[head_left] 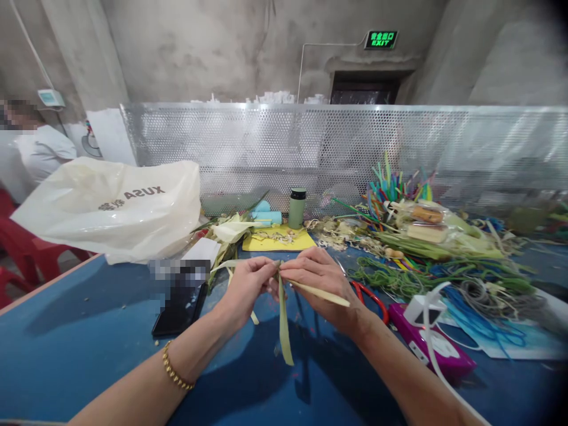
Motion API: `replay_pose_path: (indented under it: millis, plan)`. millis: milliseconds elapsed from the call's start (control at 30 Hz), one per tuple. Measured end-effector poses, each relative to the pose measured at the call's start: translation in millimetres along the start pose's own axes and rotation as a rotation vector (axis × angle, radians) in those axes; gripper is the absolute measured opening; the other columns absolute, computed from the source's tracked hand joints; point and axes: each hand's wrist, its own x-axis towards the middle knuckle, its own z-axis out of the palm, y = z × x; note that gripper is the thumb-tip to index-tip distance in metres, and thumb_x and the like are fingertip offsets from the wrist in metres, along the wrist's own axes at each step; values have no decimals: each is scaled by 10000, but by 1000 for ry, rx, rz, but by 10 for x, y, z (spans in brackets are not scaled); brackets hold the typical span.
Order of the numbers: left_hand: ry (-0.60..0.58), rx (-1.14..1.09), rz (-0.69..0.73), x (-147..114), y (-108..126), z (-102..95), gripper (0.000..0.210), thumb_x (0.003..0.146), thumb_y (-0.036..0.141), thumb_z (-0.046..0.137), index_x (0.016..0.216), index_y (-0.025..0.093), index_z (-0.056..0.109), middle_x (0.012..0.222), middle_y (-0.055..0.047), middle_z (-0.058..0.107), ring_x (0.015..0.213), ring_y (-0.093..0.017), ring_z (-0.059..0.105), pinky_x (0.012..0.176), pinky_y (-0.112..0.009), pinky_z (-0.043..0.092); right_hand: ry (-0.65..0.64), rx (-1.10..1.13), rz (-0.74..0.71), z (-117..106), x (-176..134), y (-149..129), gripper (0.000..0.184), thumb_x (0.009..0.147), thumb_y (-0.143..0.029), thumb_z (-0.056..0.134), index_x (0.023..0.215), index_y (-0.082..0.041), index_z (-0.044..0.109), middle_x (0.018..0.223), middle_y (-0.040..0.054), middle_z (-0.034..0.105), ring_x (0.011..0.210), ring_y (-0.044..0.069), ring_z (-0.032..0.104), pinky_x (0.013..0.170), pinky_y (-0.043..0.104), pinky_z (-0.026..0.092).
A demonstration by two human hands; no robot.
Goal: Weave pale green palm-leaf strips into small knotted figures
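Observation:
Both hands meet over the blue table, pinching pale green leaf strips at one crossing point. My left hand is closed on the strips from the left, thumb and forefinger together; a gold bead bracelet circles that wrist. My right hand is closed on them from the right, fingers bent over the crossing. One strip hangs down between the hands, another lies across the right hand, and further ends stick out behind and below the left. The exact crossing is partly hidden by fingertips.
A black phone lies left, near a large white plastic bag. Behind the hands are yellow paper with scraps and a green bottle. Red-handled scissors, a purple power strip and green cords lie right.

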Motion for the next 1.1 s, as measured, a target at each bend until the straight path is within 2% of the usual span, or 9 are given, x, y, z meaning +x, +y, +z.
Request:
replay_pose_path:
  millis: [400,633,867,1000,1100]
  plan:
    - [-21,-21,24,-18,28,10,155,752,237,602,651,123,577,491,-13,570,437,-132,544,498,-279,468,4,-103,-1,-2,-26,48,221,884,-227,543,1078,-238,649,1143,27,646,962,185,508,870,358,391]
    - [-69,-133,-3,-23,56,3,217,772,322,631,696,124,580,522,-27,594,451,-129,560,499,-261,465,-20,-179,-6,-66,-19,23,262,881,-279,542,1122,-266,643,1193,51,601,978,203,499,871,380,383]
    - [-86,-191,-36,-33,61,-3,195,745,278,668,689,137,547,525,-3,568,479,-127,574,492,-240,447,23,-167,-11,-45,-1,44,245,855,-279,577,1083,-284,667,1169,56,606,954,204,495,861,374,406]
    - [-42,-103,35,-25,64,-6,208,776,317,635,711,135,558,521,-17,590,473,-121,565,496,-232,437,122,-8,132,-45,15,26,272,884,-165,500,1086,-261,655,1099,56,628,967,182,525,870,348,419]
    - [20,59,137,-26,76,5,233,800,336,603,687,139,552,511,-24,603,454,-116,547,495,-235,436,157,138,348,-63,33,-34,187,891,-206,496,966,-186,666,894,52,656,820,157,563,738,286,445]
